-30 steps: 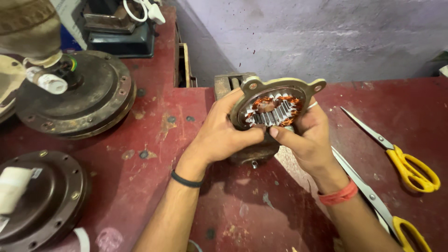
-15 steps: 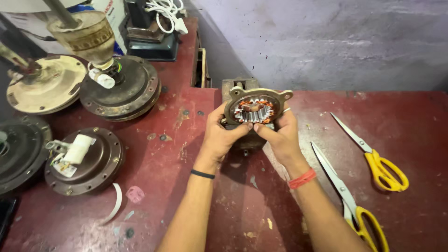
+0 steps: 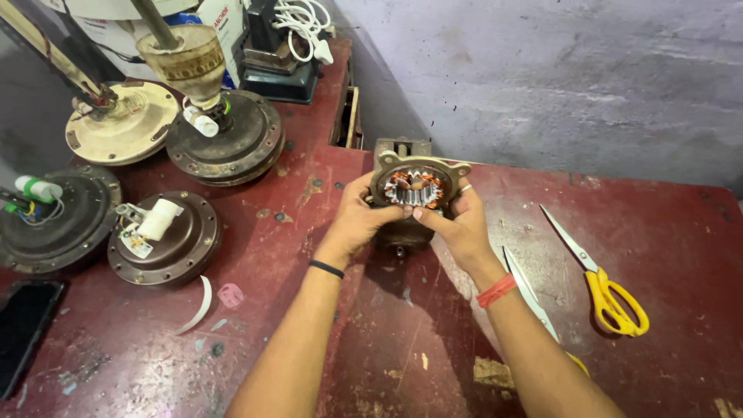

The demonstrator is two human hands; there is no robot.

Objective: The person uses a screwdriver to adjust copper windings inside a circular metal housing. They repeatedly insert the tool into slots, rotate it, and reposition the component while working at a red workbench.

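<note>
Bare forearms, black band (image 3: 326,268) left wrist, red band (image 3: 496,291) right

Pulled back and swung left since a second ago: motor housing (image 3: 419,188) now smaller and higher in view, gripped between left hand (image 3: 360,220) and right hand (image 3: 460,224) as before. Newly in view at left: a cream fan motor (image 3: 124,122), two more brown ones (image 3: 45,224) (image 3: 164,238) (one was half cut off earlier), a black phone (image 3: 23,329). Yellow-handled scissors (image 3: 600,282) shifted inward from the right edge.
</note>
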